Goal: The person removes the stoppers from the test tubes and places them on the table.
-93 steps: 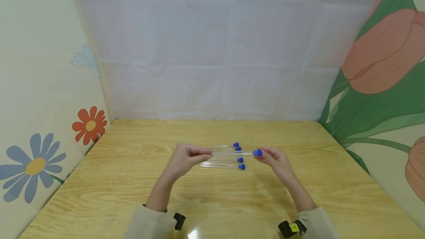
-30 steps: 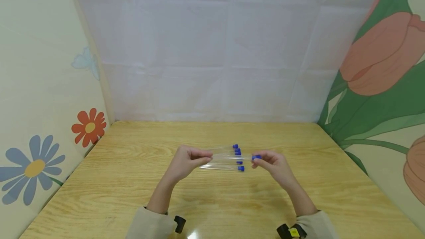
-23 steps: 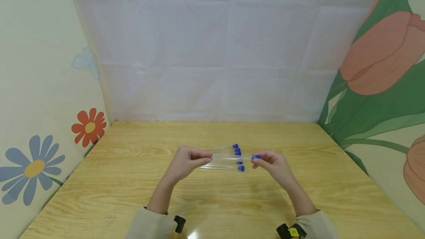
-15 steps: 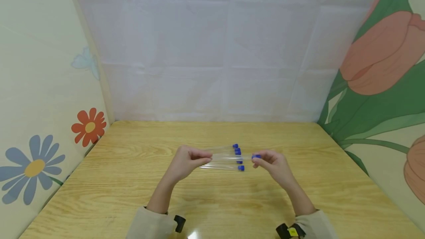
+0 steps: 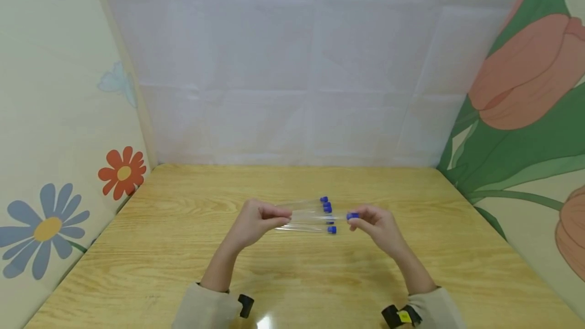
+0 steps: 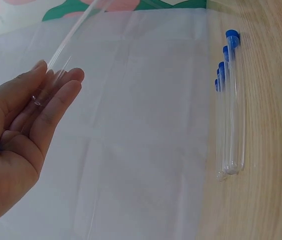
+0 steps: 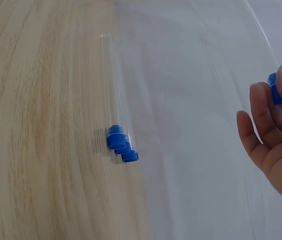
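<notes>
Pinching farther over the cap [image 5: 352, 216], the right hand [image 5: 380, 228] is apparently securing the test tube [image 5: 315, 217] the left hand [image 5: 253, 223] is holding opposite.

- One tube [image 5: 315, 218] spans left hand [image 5: 255, 223] to right hand [image 5: 376, 228].
- Below them, on the table [image 5: 292, 278], other tubes [image 6: 235, 120], caps [image 5: 332, 230] toward the right hand.
- Beyond both hands, a sheet [image 5: 292, 65].

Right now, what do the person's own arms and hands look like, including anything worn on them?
The left hand and right hand are ungloved. The left sleeve and right sleeve are pale beige. A left black fitting and right black fitting sit at the cuffs; the right one bears a yellow label, its marking illegible.
</notes>
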### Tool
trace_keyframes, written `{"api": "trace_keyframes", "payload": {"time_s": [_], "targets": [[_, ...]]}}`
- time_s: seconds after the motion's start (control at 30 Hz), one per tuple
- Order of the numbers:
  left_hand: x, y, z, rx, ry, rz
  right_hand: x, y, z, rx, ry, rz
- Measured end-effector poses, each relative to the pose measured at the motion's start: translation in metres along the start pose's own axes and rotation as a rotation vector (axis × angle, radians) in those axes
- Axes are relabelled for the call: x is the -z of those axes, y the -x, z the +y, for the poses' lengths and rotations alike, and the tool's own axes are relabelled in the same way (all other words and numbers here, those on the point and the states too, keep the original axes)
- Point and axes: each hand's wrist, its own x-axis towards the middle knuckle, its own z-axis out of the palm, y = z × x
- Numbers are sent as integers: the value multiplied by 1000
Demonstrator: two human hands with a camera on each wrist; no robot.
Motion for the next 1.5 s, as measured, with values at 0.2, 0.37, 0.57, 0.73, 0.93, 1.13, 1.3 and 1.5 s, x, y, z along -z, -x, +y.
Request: {"api": "trace_keyframes", "payload": {"time_s": [0.2, 0.37, 0.57, 0.73, 0.93, 1.13, 1.3, 1.5], "targets": [[1, 0, -1, -4, 5, -18, 2, 1, 2, 52, -15, -60], [2, 0, -3, -10, 11, -39, 4, 1, 3, 84, -36, -97], [5, 1, -5, -8, 22, -64, 5, 1, 6, 130, -72, -143], [6, 1, -7, 9, 37, -89, 8, 0, 10, 186, -140, -214], [5, 1, -11, 10, 66, -114, 13, 0, 13, 226, -219, -310], [4, 1, -11, 14, 10, -87, 12, 2, 11, 106, -130, -252], [3, 0, -9, 20, -26, -49, 8, 1, 9, -22, -58, -142], [2, 0, -8, 8, -33, -31, 5, 1, 8, -86, -23, -66]]}}
